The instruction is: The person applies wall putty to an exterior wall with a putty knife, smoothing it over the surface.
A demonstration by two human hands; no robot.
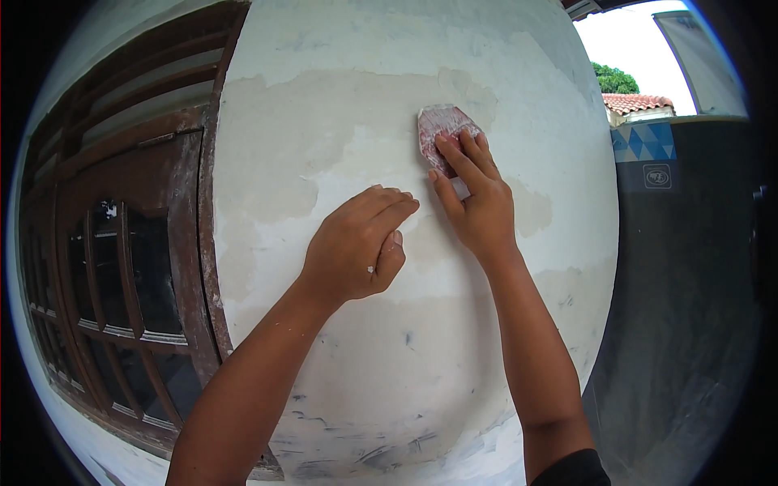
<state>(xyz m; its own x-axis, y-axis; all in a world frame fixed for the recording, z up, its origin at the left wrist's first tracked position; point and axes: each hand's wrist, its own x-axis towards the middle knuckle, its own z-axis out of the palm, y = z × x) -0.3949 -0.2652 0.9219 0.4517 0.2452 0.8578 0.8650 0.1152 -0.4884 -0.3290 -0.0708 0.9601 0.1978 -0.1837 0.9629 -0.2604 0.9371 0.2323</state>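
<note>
A reddish sanding pad or scraper (pixel 440 130), smeared with white, lies against the upper middle of a patchy white and beige wall (pixel 389 340). My right hand (pixel 480 198) grips it from the lower right, with the fingertips on its face and the thumb at its lower edge. To the left and a bit lower, my left hand (pixel 354 243) is closed, its fingers curled together and pointing right. Whether anything is inside that hand is hidden. White specks mark its skin near the wrist.
A dark brown wooden door with glass panes (pixel 121 267) stands at the left, its frame (pixel 212 202) bordering the wall. Right of the wall's edge is a dark grey surface (pixel 689 283) with blue and white tiles (pixel 644 142). A red tiled roof (pixel 636 103) shows beyond.
</note>
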